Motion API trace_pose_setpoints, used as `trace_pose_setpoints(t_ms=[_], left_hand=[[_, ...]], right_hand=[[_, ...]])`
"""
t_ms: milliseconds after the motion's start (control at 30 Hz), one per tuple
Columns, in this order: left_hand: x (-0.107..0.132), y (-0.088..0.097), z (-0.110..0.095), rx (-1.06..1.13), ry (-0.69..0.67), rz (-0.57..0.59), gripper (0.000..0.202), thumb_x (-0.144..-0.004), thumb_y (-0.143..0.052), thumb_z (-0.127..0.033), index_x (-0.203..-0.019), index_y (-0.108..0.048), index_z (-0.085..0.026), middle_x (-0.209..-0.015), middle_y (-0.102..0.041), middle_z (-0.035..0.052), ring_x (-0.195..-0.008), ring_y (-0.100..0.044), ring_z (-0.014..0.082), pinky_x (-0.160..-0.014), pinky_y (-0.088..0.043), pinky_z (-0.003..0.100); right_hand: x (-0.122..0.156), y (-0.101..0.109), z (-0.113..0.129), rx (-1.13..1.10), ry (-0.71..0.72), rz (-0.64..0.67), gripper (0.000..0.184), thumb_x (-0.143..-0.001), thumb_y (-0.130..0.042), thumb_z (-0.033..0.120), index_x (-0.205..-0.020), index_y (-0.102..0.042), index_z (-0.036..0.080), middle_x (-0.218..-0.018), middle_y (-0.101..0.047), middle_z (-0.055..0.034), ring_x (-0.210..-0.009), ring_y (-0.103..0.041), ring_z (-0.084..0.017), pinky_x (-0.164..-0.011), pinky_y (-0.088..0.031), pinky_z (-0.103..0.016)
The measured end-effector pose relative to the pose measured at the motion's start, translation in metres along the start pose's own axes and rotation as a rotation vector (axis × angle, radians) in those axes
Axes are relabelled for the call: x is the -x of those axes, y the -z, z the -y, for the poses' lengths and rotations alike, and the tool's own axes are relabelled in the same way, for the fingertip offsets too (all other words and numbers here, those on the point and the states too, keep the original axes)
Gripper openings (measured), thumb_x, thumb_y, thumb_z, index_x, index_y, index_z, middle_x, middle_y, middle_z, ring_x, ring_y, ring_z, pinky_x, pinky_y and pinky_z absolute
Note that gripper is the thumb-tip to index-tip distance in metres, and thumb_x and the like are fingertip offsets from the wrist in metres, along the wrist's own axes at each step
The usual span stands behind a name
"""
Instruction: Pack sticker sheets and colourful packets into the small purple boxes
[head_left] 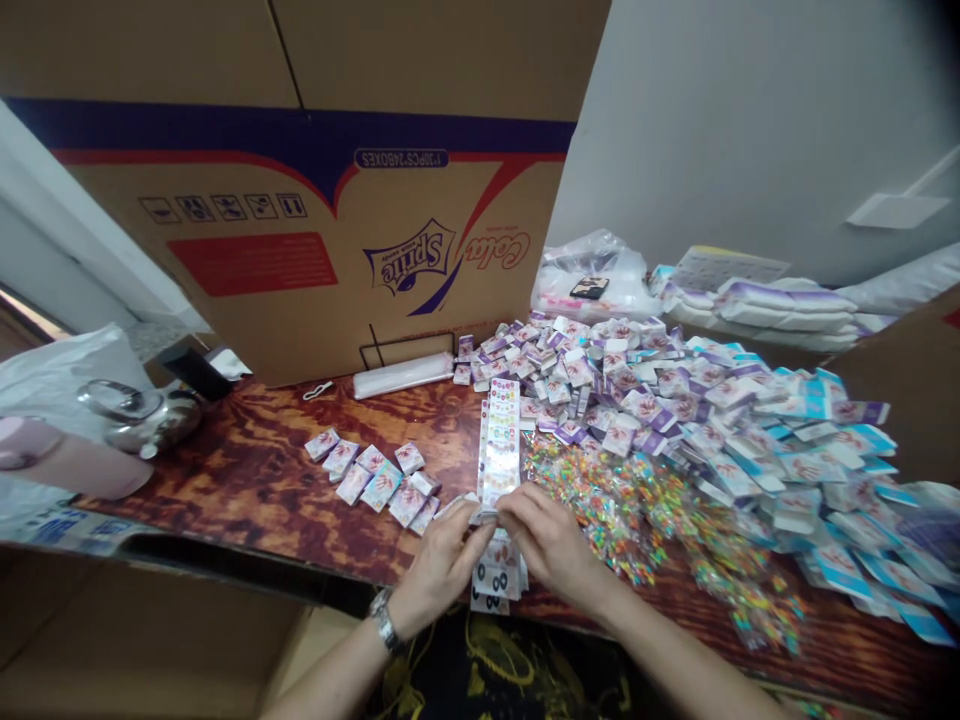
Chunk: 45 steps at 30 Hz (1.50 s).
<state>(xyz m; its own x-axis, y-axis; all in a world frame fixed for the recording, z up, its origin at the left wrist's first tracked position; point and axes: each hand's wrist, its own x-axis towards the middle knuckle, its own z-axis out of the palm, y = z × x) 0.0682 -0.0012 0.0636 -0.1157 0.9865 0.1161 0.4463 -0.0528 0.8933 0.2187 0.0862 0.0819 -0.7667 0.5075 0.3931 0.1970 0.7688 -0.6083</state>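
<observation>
Left hand [446,550]: fingers curled, thumb and fingertips nearly closed, pinching a small pale piece [485,517]; can't tell exactly what it is, fingers cover most of it. Right hand [553,540] meets it from the other side, thumb and forefinger pinched on the same piece. Piece sits over the printed strips [502,440], which lie on the table [262,485] and show both beyond and below the hands. Loose group of small boxes [382,485] to the left; candy packets [630,505] right, big box pile [675,390] behind them.
</observation>
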Motion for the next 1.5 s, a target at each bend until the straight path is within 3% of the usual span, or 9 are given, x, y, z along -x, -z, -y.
trace_pose_setpoints(t_ms=[133,267,333,467,667,1000,1167,1300,1500], left_hand=[[-0.003,0.002,0.005,0.067,0.071,-0.045,0.031,-0.091,-0.042,-0.038,-0.075,-0.056,-0.015,-0.066,-0.05,-0.002,-0.063,-0.046,0.0116,-0.06,-0.037,0.022],[-0.016,0.018,0.01,0.127,0.042,-0.043,0.028,-0.091,-0.041,-0.038,-0.092,-0.057,-0.015,-0.077,-0.058,0.0006,-0.069,-0.052,0.0128,-0.062,-0.042,0.023],[-0.019,0.022,0.018,-0.063,-0.014,-0.037,0.026,-0.092,-0.04,-0.035,-0.1,-0.056,-0.016,-0.087,-0.061,0.0041,-0.077,-0.056,0.0154,-0.069,-0.045,0.027],[-0.014,0.01,0.045,-0.812,-0.176,0.023,0.033,-0.085,-0.052,-0.03,-0.111,-0.054,-0.01,-0.104,-0.06,0.0154,-0.096,-0.054,0.0261,-0.085,-0.044,0.042],[-0.008,-0.012,0.061,-1.042,-0.154,0.033,0.03,-0.081,-0.048,-0.005,-0.11,-0.053,-0.005,-0.094,-0.061,0.0164,-0.087,-0.056,0.027,-0.073,-0.048,0.042],[-0.009,0.014,0.038,-0.689,-0.286,-0.299,0.045,-0.087,-0.043,-0.014,-0.131,-0.034,-0.014,-0.116,-0.05,0.0158,-0.11,-0.048,0.0251,-0.092,-0.045,0.041],[-0.006,0.013,0.035,-0.606,-0.289,-0.33,0.042,-0.087,-0.045,-0.015,-0.129,-0.037,-0.015,-0.117,-0.05,0.0154,-0.111,-0.048,0.0249,-0.094,-0.044,0.042],[-0.005,0.015,0.034,-0.569,-0.284,-0.314,0.042,-0.086,-0.048,-0.018,-0.127,-0.039,-0.016,-0.115,-0.051,0.0142,-0.11,-0.049,0.0252,-0.094,-0.044,0.043],[-0.006,0.006,0.032,-0.543,-0.321,-0.285,0.043,-0.086,-0.049,-0.02,-0.127,-0.039,-0.018,-0.114,-0.053,0.0132,-0.107,-0.051,0.0247,-0.093,-0.045,0.042]], right_hand=[[-0.008,-0.005,0.004,-0.152,-0.115,-0.022,0.013,-0.092,-0.045,0.019,-0.092,-0.057,0.02,-0.081,-0.056,-0.0032,-0.076,-0.054,-0.015,-0.068,-0.043,-0.025],[-0.02,0.001,0.003,-0.229,-0.131,-0.057,0.015,-0.092,-0.046,0.021,-0.1,-0.058,0.021,-0.089,-0.059,-0.0034,-0.084,-0.055,-0.016,-0.074,-0.043,-0.027],[-0.022,0.007,-0.003,-0.196,-0.143,-0.126,0.015,-0.092,-0.045,0.021,-0.099,-0.059,0.021,-0.089,-0.059,-0.0039,-0.085,-0.055,-0.017,-0.075,-0.042,-0.028],[-0.021,0.016,-0.016,-0.131,-0.218,-0.262,0.015,-0.092,-0.046,0.024,-0.099,-0.059,0.02,-0.09,-0.059,-0.0051,-0.086,-0.054,-0.018,-0.075,-0.042,-0.029],[-0.017,0.017,-0.019,-0.094,-0.187,-0.19,0.019,-0.091,-0.047,0.021,-0.105,-0.06,0.02,-0.092,-0.059,-0.006,-0.086,-0.055,-0.018,-0.076,-0.043,-0.03],[-0.021,0.006,-0.012,-0.124,-0.181,-0.107,0.017,-0.089,-0.05,0.023,-0.104,-0.06,0.023,-0.093,-0.063,-0.0028,-0.082,-0.059,-0.016,-0.073,-0.045,-0.028],[-0.023,0.029,-0.034,-0.039,-0.241,-0.188,0.018,-0.09,-0.048,0.026,-0.104,-0.059,0.021,-0.093,-0.065,-0.0045,-0.079,-0.059,-0.016,-0.069,-0.046,-0.028],[0.003,0.048,-0.068,0.235,-0.258,-0.093,0.017,-0.089,-0.047,0.021,-0.1,-0.06,0.02,-0.088,-0.064,-0.0055,-0.077,-0.059,-0.017,-0.069,-0.046,-0.029],[0.065,0.026,-0.088,0.416,-0.189,0.046,0.031,-0.088,-0.041,0.011,-0.114,-0.055,0.019,-0.098,-0.064,-0.009,-0.085,-0.06,-0.019,-0.074,-0.049,-0.031]])
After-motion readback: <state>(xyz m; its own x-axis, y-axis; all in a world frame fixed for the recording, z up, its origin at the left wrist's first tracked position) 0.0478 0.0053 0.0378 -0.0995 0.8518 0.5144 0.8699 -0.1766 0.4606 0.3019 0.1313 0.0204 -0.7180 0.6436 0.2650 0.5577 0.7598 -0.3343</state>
